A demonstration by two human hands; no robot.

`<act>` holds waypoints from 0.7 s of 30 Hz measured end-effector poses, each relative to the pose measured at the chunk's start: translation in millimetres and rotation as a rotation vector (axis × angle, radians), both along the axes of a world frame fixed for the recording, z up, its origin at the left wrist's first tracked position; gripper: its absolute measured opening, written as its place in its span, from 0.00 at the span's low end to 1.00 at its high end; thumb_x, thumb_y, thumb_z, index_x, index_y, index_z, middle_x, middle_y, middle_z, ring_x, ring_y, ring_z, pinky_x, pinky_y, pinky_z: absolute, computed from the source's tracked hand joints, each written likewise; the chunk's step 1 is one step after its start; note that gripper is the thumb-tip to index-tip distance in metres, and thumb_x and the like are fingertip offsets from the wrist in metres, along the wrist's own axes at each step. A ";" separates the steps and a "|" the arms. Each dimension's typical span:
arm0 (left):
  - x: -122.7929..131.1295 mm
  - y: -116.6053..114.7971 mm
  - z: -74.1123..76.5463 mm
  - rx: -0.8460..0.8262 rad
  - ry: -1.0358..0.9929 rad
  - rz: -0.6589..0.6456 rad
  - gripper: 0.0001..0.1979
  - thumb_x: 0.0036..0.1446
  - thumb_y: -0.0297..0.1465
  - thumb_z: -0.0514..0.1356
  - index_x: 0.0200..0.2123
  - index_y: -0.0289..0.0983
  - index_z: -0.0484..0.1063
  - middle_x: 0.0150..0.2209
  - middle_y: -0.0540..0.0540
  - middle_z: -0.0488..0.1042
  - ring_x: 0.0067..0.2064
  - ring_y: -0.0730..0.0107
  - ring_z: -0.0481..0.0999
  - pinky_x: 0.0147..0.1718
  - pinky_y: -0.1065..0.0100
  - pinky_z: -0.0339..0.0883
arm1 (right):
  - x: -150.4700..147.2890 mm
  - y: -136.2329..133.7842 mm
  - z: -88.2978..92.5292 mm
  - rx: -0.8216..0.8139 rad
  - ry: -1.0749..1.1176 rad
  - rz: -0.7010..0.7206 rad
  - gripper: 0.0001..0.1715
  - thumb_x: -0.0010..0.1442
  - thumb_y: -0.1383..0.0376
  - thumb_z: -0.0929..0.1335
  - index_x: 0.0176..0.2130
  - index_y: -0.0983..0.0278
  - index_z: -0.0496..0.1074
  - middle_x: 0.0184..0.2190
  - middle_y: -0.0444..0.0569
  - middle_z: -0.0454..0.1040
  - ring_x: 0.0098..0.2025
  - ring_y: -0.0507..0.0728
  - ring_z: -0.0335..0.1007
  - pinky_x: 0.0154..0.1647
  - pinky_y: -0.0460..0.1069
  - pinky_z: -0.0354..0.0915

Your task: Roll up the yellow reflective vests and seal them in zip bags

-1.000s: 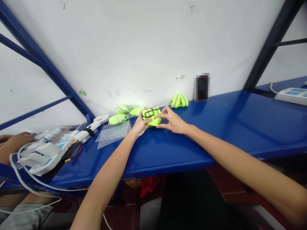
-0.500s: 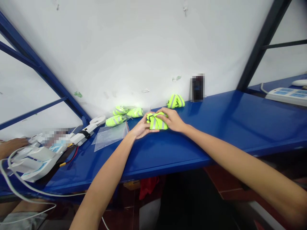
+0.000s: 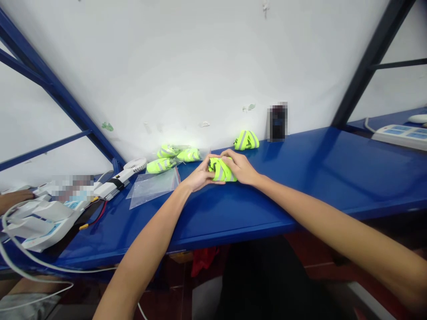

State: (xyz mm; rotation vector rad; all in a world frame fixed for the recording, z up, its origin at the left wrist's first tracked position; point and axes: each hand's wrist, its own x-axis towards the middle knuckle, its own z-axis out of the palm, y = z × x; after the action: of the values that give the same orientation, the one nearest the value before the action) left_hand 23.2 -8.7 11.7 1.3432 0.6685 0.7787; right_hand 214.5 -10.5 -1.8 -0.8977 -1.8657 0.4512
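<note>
Both hands grip one folded neon-yellow reflective strap bundle [image 3: 224, 172] with silver-grey stripes, just above the blue table. My left hand [image 3: 201, 174] closes around its left side, thumb and fingers on the fabric. From the right, my right hand [image 3: 240, 166] wraps over the top and covers part of it. Another folded yellow bundle [image 3: 246, 140] rests against the wall behind my right hand. To the left of my left hand lie three more such bundles [image 3: 161, 165] in clear plastic. Flat clear plastic bags [image 3: 154, 188] are spread in front of them.
A small white fan [image 3: 134, 165] and white devices with cables [image 3: 50, 224] occupy the table's left end, where another person's hand [image 3: 15, 200] shows. A blurred dark object [image 3: 277, 122] leans on the wall. Blue posts [image 3: 63, 104] stand at the left; a white power strip [image 3: 402, 135] lies far right.
My fingers have shifted slightly on the bundle, which looks a little more tightly wrapped. The camera view has turned a little; the other bundles and bags stay put.
</note>
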 end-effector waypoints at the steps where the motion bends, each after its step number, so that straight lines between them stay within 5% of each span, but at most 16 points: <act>1: 2.5 -0.1 -1.6 -0.002 -0.016 0.010 0.29 0.40 0.20 0.61 0.47 0.47 0.64 0.43 0.51 0.68 0.41 0.65 0.74 0.46 0.45 0.72 | -0.2 0.2 0.6 -0.002 -0.024 -0.014 0.19 0.67 0.53 0.59 0.42 0.62 0.71 0.38 0.48 0.76 0.39 0.58 0.70 0.42 0.49 0.61; 7: 15.2 3.6 -8.0 0.123 -0.088 0.108 0.27 0.41 0.25 0.55 0.49 0.44 0.67 0.39 0.50 0.70 0.42 0.63 0.73 0.46 0.56 0.70 | -2.9 5.3 2.6 -0.015 0.089 -0.102 0.20 0.63 0.52 0.63 0.35 0.64 0.75 0.34 0.47 0.78 0.37 0.57 0.72 0.40 0.49 0.62; 10: 4.8 7.9 2.5 0.343 0.119 0.137 0.24 0.50 0.31 0.56 0.52 0.44 0.70 0.47 0.47 0.71 0.50 0.57 0.71 0.51 0.55 0.66 | -0.5 10.3 1.6 -0.044 0.183 -0.103 0.19 0.60 0.52 0.66 0.34 0.64 0.77 0.34 0.48 0.79 0.39 0.59 0.73 0.42 0.50 0.64; 13: -26.7 11.4 21.6 0.719 0.418 0.363 0.17 0.56 0.38 0.58 0.46 0.40 0.77 0.52 0.44 0.72 0.57 0.54 0.66 0.61 0.56 0.56 | 5.2 15.5 0.7 -0.055 0.224 -0.141 0.17 0.58 0.54 0.68 0.33 0.64 0.79 0.34 0.49 0.80 0.39 0.60 0.74 0.43 0.51 0.65; 15: -57.3 11.8 32.2 0.808 0.560 0.501 0.20 0.61 0.42 0.53 0.47 0.39 0.77 0.52 0.42 0.73 0.56 0.54 0.68 0.60 0.55 0.57 | 8.7 18.5 0.9 -0.077 0.222 -0.171 0.16 0.56 0.54 0.70 0.32 0.64 0.79 0.34 0.50 0.80 0.39 0.61 0.75 0.42 0.53 0.65; 21: -140.8 6.2 27.8 0.726 1.169 0.336 0.42 0.44 0.52 0.66 0.62 0.46 0.63 0.63 0.40 0.64 0.64 0.41 0.60 0.62 0.47 0.49 | 8.4 20.2 3.9 -0.136 0.227 -0.180 0.12 0.53 0.57 0.72 0.31 0.63 0.80 0.34 0.51 0.81 0.38 0.62 0.75 0.42 0.54 0.66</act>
State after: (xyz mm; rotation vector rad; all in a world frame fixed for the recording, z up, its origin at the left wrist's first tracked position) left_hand -117.6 -2.5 39.5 2.4094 1.6547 0.4265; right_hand 222.9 9.7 2.1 -1.0505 -1.5478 0.5496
